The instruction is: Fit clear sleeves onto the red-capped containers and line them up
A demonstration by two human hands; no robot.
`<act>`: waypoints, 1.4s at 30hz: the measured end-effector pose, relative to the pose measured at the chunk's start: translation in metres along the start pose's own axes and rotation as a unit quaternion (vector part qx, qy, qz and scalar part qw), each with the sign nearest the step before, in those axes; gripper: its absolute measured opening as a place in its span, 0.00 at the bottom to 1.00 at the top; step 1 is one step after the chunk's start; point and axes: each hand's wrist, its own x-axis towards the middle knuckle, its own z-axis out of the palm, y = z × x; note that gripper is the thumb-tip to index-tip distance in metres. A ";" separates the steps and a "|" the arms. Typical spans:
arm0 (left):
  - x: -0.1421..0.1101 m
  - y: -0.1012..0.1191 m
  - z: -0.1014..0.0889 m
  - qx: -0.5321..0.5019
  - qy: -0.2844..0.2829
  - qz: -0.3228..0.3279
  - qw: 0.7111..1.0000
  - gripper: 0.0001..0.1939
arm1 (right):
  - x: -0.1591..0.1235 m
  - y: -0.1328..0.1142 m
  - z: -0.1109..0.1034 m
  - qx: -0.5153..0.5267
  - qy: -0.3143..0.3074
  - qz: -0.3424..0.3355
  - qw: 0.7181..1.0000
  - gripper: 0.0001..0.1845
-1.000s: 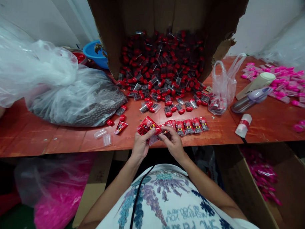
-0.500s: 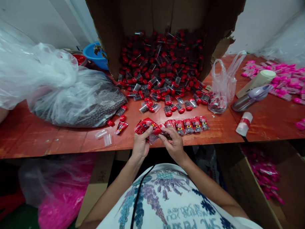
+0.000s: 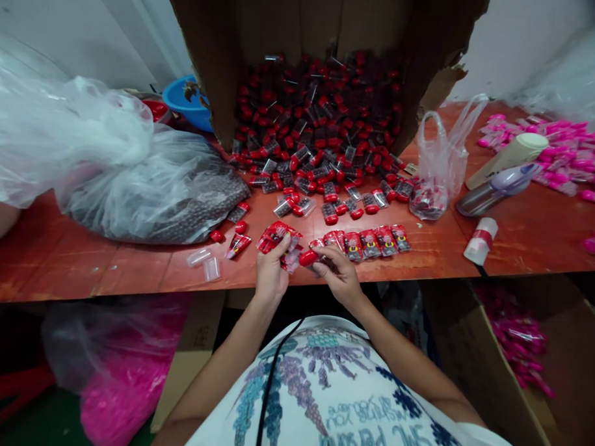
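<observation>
My left hand (image 3: 272,274) is closed on a small stack of red printed plastic sleeves (image 3: 272,235), thumb on top. Just to the right, my right hand (image 3: 343,278) pinches a small red-capped container (image 3: 307,257); its red end points at the sleeves and my fingers cover much of its body. Behind my right hand lies a row of containers in printed sleeves (image 3: 369,244). Left of my left hand are one printed packet (image 3: 238,245), two clear plastic cases (image 3: 211,269) and loose red caps (image 3: 217,236).
A torn cardboard box (image 3: 442,78) spills red-capped containers (image 3: 305,145) onto the orange table (image 3: 144,270). A bulky plastic bag (image 3: 152,192) sits left. On the right are a small plastic bag (image 3: 430,182), two bottles (image 3: 498,188), a white-and-red roll (image 3: 481,241) and pink containers (image 3: 568,154).
My hands have drawn slightly apart. The red-capped container in my right hand now shows clear of the sleeves, which fan out more in my left hand. The view has shifted slightly.
</observation>
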 end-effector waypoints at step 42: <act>-0.023 -0.005 -0.010 0.130 -0.084 -0.055 0.986 0.13 | 0.004 -0.005 0.006 0.137 0.114 0.223 0.958 0.16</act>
